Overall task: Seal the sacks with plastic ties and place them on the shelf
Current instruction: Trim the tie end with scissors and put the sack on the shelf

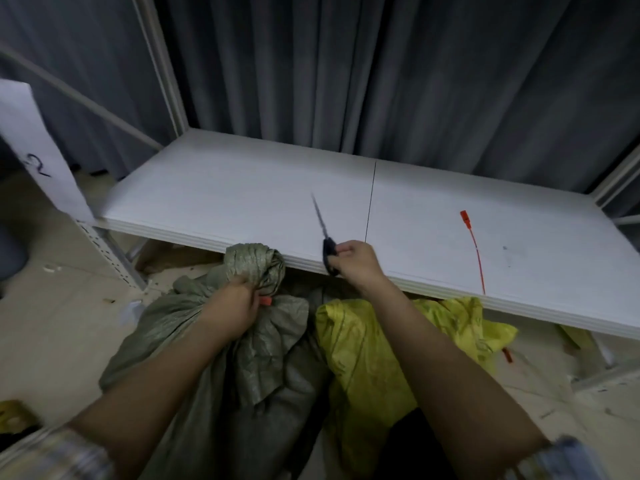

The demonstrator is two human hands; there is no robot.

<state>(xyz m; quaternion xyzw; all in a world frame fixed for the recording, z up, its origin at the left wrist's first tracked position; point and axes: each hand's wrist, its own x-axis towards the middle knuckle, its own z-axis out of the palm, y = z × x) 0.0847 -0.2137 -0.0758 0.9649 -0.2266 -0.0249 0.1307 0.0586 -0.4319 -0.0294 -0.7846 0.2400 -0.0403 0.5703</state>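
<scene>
Gripping the bunched neck of the grey-green sack (242, 358) in my left hand (232, 308), I have its woven cloth gathered tight just below the frame's centre, a small orange tie (266, 301) showing at my fingers. My right hand (353, 261) is curled round the dark handles of a pair of scissors (323, 233), blades pointing up and away over the front edge of the shelf (242, 188). The sack sits on the floor below that edge, touching a yellow sack (367, 368) to its right. A spare red tie (472, 244) lies on the shelf board at right of the frame, well apart from my hands.

I judge the woven cloth to be soft and floppy yet rough enough not to slip, and the body looks full, so probably heavy. The neck is the place to take hold for tying; for lifting onto the shelf I would want one grip at the neck and the other under the bulk. Whether the tie is already pulled snug I cannot tell
</scene>
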